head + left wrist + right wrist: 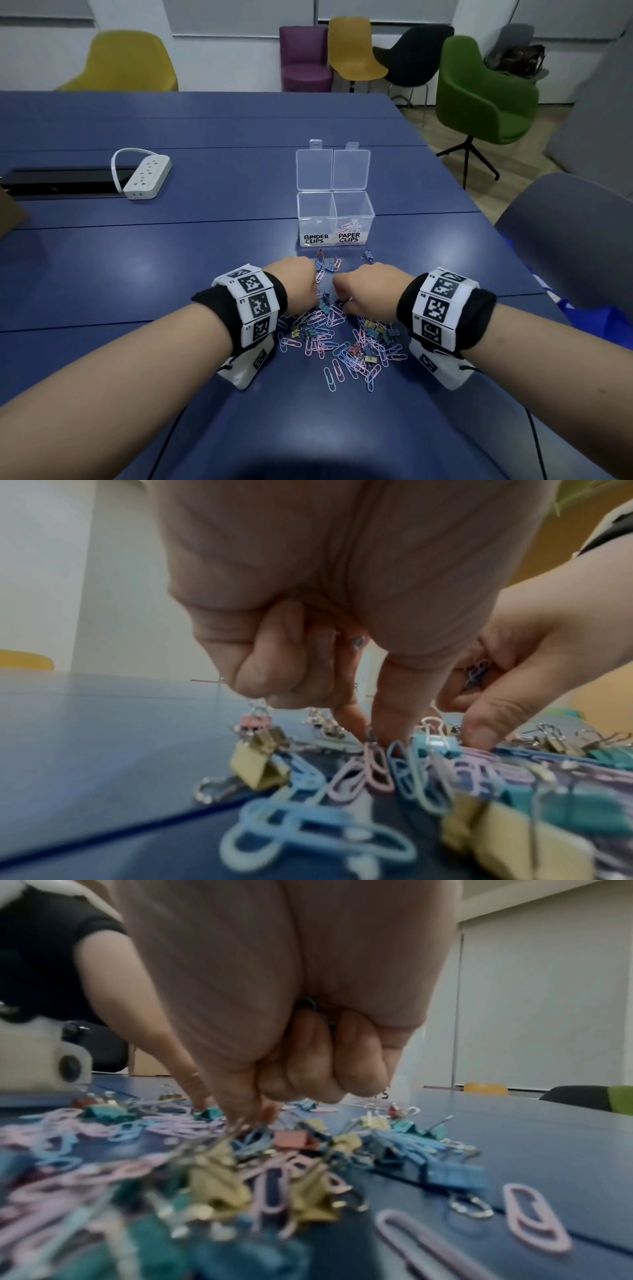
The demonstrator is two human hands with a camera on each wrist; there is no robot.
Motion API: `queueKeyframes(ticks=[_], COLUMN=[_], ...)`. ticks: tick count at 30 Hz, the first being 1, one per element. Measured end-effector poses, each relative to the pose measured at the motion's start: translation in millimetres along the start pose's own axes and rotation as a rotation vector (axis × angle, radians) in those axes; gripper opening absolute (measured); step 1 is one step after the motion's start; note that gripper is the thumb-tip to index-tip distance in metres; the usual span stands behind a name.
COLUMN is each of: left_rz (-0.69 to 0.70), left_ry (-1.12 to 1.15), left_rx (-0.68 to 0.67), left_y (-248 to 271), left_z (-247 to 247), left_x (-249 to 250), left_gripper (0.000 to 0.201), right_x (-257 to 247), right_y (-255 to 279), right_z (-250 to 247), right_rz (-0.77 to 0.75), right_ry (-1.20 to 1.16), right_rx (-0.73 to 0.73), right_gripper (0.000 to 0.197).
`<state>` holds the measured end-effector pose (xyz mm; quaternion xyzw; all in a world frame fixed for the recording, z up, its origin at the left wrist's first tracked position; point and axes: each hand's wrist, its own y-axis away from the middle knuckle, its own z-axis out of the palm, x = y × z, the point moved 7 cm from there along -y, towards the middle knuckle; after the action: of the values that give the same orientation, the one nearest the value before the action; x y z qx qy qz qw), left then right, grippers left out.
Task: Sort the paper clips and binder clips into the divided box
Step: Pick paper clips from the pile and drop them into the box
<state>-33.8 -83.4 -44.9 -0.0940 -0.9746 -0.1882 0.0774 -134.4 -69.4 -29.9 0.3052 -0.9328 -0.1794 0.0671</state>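
both hands down in the clip pile on the desk. left hand pinches a pink paper clip. right hand curled, seemingly around small binder clips. divided box open just beyond, paper clips in its right compartment.

Both forearms reach forward over the pile of clips, banded wrists raised. The left hand points down, thumb and forefinger tips pinching a pink clip. The right hand, just beside it, curls its fingers around clips
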Motion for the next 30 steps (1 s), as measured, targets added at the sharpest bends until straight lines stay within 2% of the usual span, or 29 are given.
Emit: queueKeyframes(ticks=[4,8,10,16,21,26,30], left_rz=[0.017,0.046,0.065,0.123,0.107,0.112,0.064], left_ry=[0.03,-0.022,-0.033,-0.049,-0.125,-0.099,0.129], left_rx=[0.007,-0.058,-0.083,-0.053,-0.038,-0.03,-0.066], left_y=[10.2,26.7,26.7,23.8,21.1,23.5,21.8], left_z=[-9.6,-9.3,-1.8,9.8,11.2,6.3,-2.2], left_x=[-4.7,-13.9,-15.4,-1.3,5.3,6.2,-8.8], left_gripper=[0.017,0.04,0.046,0.03,0.022,0.008,0.019], right_x=[-4.2,-12.6,-19.7,-30.5,-28.9,-17.5,6.2], right_y=[5.3,16.0,17.1,8.0,3.4,5.1,8.7], right_z=[2.5,-1.9,-4.3,-7.5,-5.3,-4.4,-8.5], right_rz=[-0.026,-0.065,-0.074,-0.04,0.013,0.055,0.089], right_ry=[-0.015,-0.05,-0.02,0.018,0.032,-0.045,-0.291], right_rx=[0.018,0.052,0.08,0.119,0.113,0.052,0.014], right_gripper=[0.027,0.045,0.048,0.03,0.023,0.008,0.022])
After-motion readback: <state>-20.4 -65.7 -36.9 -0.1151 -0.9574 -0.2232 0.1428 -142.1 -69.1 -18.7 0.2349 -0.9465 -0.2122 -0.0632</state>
